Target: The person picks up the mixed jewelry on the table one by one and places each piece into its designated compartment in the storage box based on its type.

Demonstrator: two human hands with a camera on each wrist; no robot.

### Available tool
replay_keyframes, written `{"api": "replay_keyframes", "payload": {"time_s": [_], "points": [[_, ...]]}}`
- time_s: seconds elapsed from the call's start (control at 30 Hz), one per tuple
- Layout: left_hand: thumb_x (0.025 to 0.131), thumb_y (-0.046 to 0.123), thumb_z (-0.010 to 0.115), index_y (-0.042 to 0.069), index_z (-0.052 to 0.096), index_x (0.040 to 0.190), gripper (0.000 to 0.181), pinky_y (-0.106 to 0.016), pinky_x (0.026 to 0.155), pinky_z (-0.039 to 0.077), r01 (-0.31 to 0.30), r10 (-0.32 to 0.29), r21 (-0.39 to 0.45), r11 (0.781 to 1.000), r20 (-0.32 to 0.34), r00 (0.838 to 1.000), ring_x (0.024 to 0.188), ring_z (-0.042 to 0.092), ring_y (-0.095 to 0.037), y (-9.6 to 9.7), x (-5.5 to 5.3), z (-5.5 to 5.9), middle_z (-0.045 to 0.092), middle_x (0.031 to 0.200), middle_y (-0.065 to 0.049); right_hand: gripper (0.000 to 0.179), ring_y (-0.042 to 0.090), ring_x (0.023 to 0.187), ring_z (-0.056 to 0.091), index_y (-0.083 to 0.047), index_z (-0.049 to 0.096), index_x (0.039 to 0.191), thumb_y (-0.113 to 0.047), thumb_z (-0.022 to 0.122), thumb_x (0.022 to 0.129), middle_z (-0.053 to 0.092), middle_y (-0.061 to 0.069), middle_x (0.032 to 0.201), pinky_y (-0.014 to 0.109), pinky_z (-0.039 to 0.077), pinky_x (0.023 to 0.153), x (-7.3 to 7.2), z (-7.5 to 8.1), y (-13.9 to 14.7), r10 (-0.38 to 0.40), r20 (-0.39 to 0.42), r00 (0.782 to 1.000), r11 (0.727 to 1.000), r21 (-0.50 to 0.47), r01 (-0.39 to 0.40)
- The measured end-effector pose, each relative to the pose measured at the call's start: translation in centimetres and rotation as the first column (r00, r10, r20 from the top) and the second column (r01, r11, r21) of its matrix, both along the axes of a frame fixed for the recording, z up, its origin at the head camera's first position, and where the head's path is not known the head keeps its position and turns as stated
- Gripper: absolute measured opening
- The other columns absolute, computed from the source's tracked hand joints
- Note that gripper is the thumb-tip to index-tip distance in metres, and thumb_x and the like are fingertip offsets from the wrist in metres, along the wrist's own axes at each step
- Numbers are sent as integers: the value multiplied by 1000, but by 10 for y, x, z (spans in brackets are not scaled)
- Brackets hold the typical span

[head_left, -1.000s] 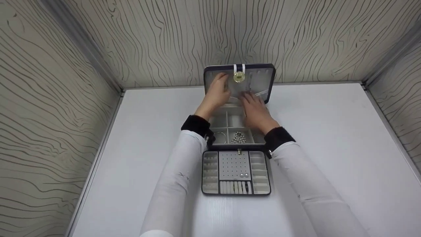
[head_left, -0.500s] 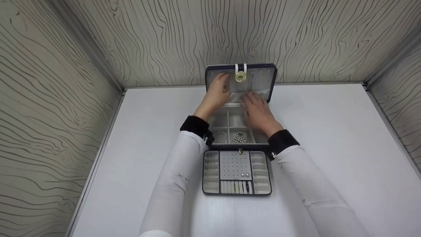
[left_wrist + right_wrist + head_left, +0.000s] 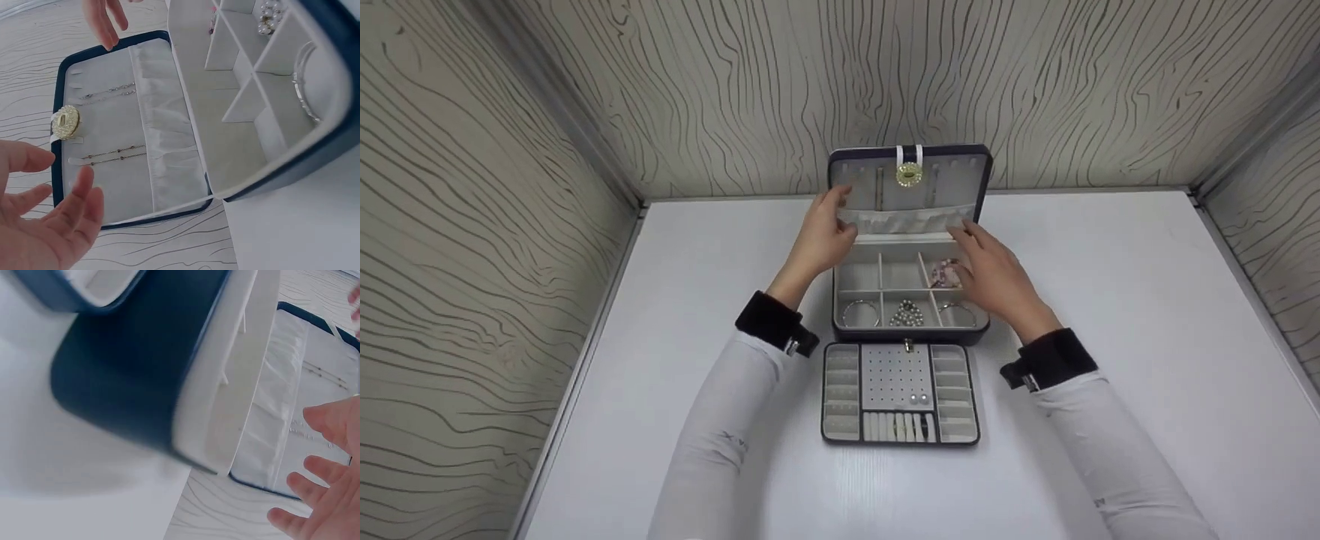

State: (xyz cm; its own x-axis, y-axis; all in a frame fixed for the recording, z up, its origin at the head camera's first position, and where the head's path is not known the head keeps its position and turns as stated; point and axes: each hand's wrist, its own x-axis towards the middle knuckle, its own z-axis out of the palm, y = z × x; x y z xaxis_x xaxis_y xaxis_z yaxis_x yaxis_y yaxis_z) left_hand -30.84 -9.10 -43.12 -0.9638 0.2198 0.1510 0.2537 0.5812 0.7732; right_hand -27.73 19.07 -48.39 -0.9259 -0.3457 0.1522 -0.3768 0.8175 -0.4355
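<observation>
A dark blue jewelry box stands with its lid [image 3: 979,187] raised. Two thin necklaces [image 3: 115,153] hang inside the lid above a gathered fabric pocket [image 3: 163,118]. My left hand [image 3: 823,234] is at the lid's left side, fingers spread and holding nothing. On the other side, my right hand [image 3: 997,276] hovers over the box's right edge with loose, parted fingers. Below it, a pink beaded bracelet [image 3: 943,273] lies in a back compartment. The front compartments hold a pearl string [image 3: 906,313], a left bangle [image 3: 859,313] and a right bangle [image 3: 958,313].
Directly in front of the box lies a lift-out tray [image 3: 900,444] with a pegboard, two pearl earrings [image 3: 919,399] and several rings in slots [image 3: 910,427]. A gold clasp [image 3: 909,175] hangs from the lid's top edge. The wood-patterned wall [image 3: 750,97] rises behind the white table [image 3: 1110,300].
Both hands have drawn apart and away from the lid's inside, left hand to the left, right hand to the right. The necklaces, pocket and pink bracelet are now uncovered.
</observation>
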Motion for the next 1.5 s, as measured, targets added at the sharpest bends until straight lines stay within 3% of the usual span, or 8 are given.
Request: {"api": "replay_keyframes", "payload": {"time_s": [0.13,0.3,0.53,0.77,1.0,1.2,1.4,1.5], "points": [[98,13,57,0,42,145,50,-33,79,52,-48,47,31,998,33,998,93,61,-23,-15,17,-10,52,125,-22,62,48,134,33,-6,35,151,-10,61,95,24,24,155,63,33,102,15,-4,19,-47,38,998,999,3,47],[106,39,39,3,43,145,53,-40,84,51,-154,146,67,986,116,982,98,63,-28,-39,37,-20,54,125,-20,60,51,132,34,-7,33,151,-16,59,97,25,26,154,68,39,91,32,-9,46,-102,69,992,995,22,101],[105,50,28,1,36,149,67,-46,87,51,-252,207,118,961,303,930,105,63,-35,-72,68,-41,54,132,-24,61,52,128,39,-6,29,153,-40,43,104,29,30,150,72,38,88,52,-15,71,-179,198,964,983,-9,185],[99,65,17,0,37,148,84,-40,76,54,-294,228,86,952,439,869,96,65,-32,-81,97,-67,59,120,-24,67,49,116,53,2,34,148,-49,34,104,45,33,137,65,43,85,68,-29,79,-227,306,925,971,4,237],[98,67,22,-5,40,145,87,-43,71,57,-239,164,61,969,566,808,91,66,-32,-78,122,-83,62,110,-23,54,38,88,65,10,44,135,-34,47,104,62,30,110,49,51,70,80,-46,76,-189,379,906,978,-13,210],[100,63,30,-9,42,141,83,-42,68,58,-172,103,48,984,635,765,92,65,-32,-70,140,-94,62,107,-21,55,21,65,62,12,36,139,-25,52,102,62,22,97,36,55,55,92,-57,66,-106,579,808,970,-119,213],[100,41,54,-7,40,143,66,-40,65,58,-106,37,67,992,647,762,86,66,-29,-59,151,-103,62,107,-18,40,21,62,62,8,48,126,-22,54,101,61,13,83,37,55,51,104,-61,50,-73,638,766,965,-149,216],[96,28,61,-6,39,144,63,-39,63,58,-48,3,53,997,639,769,81,65,-27,-54,152,-107,61,102,-14,42,22,61,62,6,50,130,-22,55,100,60,11,81,37,55,51,108,-59,42,-44,666,744,971,-147,189]]}}
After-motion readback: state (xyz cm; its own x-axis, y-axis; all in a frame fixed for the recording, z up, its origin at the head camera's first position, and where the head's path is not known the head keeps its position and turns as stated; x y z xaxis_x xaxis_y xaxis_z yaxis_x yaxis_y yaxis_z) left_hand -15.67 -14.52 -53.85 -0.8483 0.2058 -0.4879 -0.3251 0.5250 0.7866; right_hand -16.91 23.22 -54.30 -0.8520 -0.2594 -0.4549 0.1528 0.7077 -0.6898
